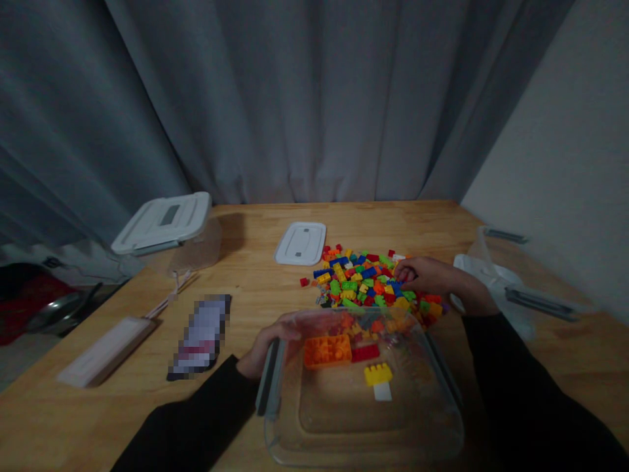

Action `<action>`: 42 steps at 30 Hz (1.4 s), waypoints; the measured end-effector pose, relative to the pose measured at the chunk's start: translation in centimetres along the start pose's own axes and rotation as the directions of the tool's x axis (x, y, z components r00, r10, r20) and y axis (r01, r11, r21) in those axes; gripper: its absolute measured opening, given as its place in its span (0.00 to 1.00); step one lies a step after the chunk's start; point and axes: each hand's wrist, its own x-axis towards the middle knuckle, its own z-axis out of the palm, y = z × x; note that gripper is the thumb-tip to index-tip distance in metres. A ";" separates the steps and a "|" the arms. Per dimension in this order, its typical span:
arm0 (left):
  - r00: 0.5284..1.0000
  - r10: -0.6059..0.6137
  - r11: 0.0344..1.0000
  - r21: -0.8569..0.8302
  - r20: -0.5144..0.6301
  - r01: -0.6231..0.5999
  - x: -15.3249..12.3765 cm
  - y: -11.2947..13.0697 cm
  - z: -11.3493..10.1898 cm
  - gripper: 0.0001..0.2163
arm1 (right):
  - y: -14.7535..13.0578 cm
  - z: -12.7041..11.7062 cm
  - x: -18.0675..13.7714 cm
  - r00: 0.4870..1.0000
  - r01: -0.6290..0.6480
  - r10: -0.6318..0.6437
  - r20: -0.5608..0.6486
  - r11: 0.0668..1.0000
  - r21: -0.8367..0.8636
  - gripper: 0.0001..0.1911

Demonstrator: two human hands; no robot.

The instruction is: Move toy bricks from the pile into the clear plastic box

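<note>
A clear plastic box [432, 432] stands at the near edge of the wooden table, with an orange brick [327, 350], a red brick [365, 353], a yellow brick [378, 373] and a white brick [382, 392] inside. My left hand [268, 344] grips the box's left rim by its grey latch. A heap of coloured bricks [366, 282] lies just behind the box. My right hand [430, 278] rests on the heap's right side, fingers curled on a small brick that I cannot make out.
A white lid [301, 243] lies behind the heap. A lidded clear box [164, 226] stands at the back left. Another clear container with grey latches [511, 282] sits at the right. A flat white case [105, 351] and a blurred dark packet [201, 337] lie at the left.
</note>
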 end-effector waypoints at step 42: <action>0.999 -0.007 0.999 -0.038 0.037 0.009 0.0 -0.3 -0.2 0.34 | -1.7 -0.6 -0.8 0.999 -0.039 0.037 0.022 0.996 0.083 0.14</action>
